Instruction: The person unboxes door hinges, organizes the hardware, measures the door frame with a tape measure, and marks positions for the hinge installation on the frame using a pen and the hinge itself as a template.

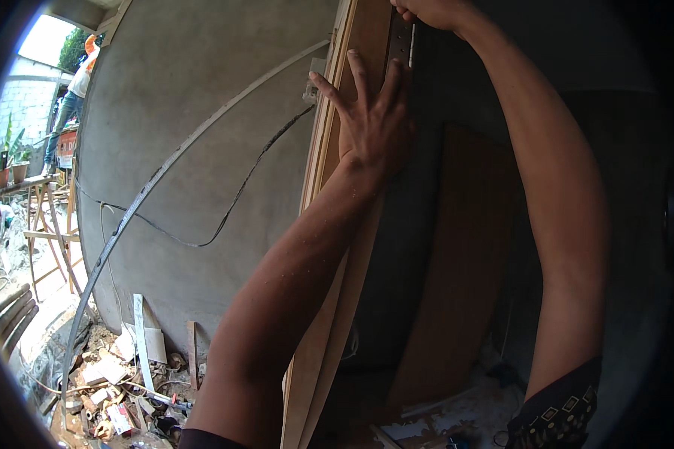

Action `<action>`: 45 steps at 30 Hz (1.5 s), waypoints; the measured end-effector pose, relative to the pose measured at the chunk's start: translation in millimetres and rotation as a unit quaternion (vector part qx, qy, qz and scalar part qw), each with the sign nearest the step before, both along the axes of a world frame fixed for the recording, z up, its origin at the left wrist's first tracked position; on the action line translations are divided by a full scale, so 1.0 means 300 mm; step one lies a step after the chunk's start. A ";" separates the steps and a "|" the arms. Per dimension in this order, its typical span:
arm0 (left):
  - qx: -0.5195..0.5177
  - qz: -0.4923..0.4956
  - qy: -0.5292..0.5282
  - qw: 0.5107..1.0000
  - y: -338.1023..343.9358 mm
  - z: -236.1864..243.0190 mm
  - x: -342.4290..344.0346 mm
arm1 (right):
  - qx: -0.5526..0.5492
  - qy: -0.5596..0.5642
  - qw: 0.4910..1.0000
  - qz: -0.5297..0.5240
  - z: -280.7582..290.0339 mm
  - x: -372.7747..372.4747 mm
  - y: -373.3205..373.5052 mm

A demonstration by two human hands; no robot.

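A tall wooden frame (369, 34) of layered boards stands upright in front of me and runs from the top edge down to the bottom. My left hand (374, 123) lies against it with the fingers spread, holding nothing. Higher up, at the top edge of the view, my right hand (430, 11) has its fingers curled beside the frame's right side. Part of that hand is cut off, and what its fingers hold is hidden. Just below it is a dark strip with small holes (403, 45), next to a thin pale edge.
Behind the frame is a grey plastered wall (202, 112). A long bent metal strip (153, 179) and a black cable (236, 198) cross it. Rubble (105, 374) covers the lower left floor. A brown panel (457, 262) leans at right. Outside, a person (75, 90) stands by wooden trestles (49, 232).
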State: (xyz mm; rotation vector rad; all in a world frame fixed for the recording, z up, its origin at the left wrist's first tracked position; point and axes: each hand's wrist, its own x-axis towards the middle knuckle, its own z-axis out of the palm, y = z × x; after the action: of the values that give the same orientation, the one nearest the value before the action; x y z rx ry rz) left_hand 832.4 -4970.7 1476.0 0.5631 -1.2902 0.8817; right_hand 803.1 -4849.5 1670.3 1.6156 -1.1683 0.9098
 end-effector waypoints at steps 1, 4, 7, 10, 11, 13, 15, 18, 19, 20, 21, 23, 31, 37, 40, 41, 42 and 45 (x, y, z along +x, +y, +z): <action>0.006 -0.004 0.001 1.000 -0.002 -0.001 0.000 | -0.009 -0.001 1.000 -0.025 -0.003 0.009 -0.003; 0.011 -0.010 0.007 1.000 -0.013 -0.002 -0.003 | -0.007 0.012 0.998 -0.067 -0.007 0.032 -0.012; -0.001 -0.005 0.011 1.000 -0.022 -0.002 -0.006 | -0.001 0.028 0.997 -0.070 -0.011 0.035 -0.012; -0.001 0.001 0.002 1.000 -0.009 -0.003 -0.003 | -0.008 0.034 0.996 -0.087 -0.014 0.043 -0.008; 0.005 0.007 0.000 1.000 -0.011 -0.003 -0.003 | -0.011 0.034 0.995 -0.093 -0.017 0.046 -0.014; 0.006 0.006 0.005 1.000 -0.017 -0.002 -0.007 | -0.040 0.078 0.989 -0.121 -0.017 0.037 -0.022; -0.003 -0.009 0.020 1.000 -0.024 0.000 -0.015 | -0.050 0.108 0.984 -0.135 -0.010 0.035 -0.032; -0.009 -0.020 0.021 1.000 -0.016 0.003 -0.021 | -0.044 0.124 0.982 -0.133 -0.009 0.038 -0.029; -0.010 -0.019 0.021 1.000 -0.022 0.003 -0.019 | -0.050 0.124 0.984 -0.122 -0.017 0.037 -0.029; -0.011 -0.019 0.021 1.000 -0.029 0.003 -0.017 | -0.056 0.124 0.985 -0.111 -0.025 0.036 -0.030; -0.012 -0.019 0.022 1.000 -0.035 0.001 -0.015 | -0.062 0.113 0.987 -0.096 -0.036 0.034 -0.035; -0.013 -0.021 0.019 1.000 -0.040 -0.004 -0.014 | -0.075 0.092 0.990 -0.071 -0.053 0.025 -0.043; -0.020 -0.016 0.026 0.999 -0.029 0.001 -0.019 | -0.110 0.104 0.986 -0.071 -0.031 0.003 -0.059; -0.032 -0.022 0.031 0.999 -0.043 -0.006 -0.019 | -0.080 0.066 0.990 -0.093 -0.052 0.018 -0.052; -0.030 -0.017 0.036 0.999 -0.024 0.003 -0.025 | -0.104 0.087 0.988 -0.078 -0.040 0.012 -0.047; -0.027 -0.011 0.034 0.999 -0.033 0.000 -0.020 | -0.113 0.098 0.987 -0.059 -0.042 0.001 -0.065; -0.024 -0.006 0.032 0.999 -0.041 -0.004 -0.015 | -0.101 0.078 0.991 -0.040 -0.044 -0.012 -0.081; -0.030 -0.006 0.042 0.999 -0.035 0.005 -0.025 | -0.082 0.053 0.995 -0.022 -0.036 -0.020 -0.065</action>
State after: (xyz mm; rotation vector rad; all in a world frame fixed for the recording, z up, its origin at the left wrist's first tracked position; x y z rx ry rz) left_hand 825.0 -4981.0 1477.5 0.5390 -1.1866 0.8761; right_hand 797.0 -4869.1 1659.4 1.4823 -1.0250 0.8582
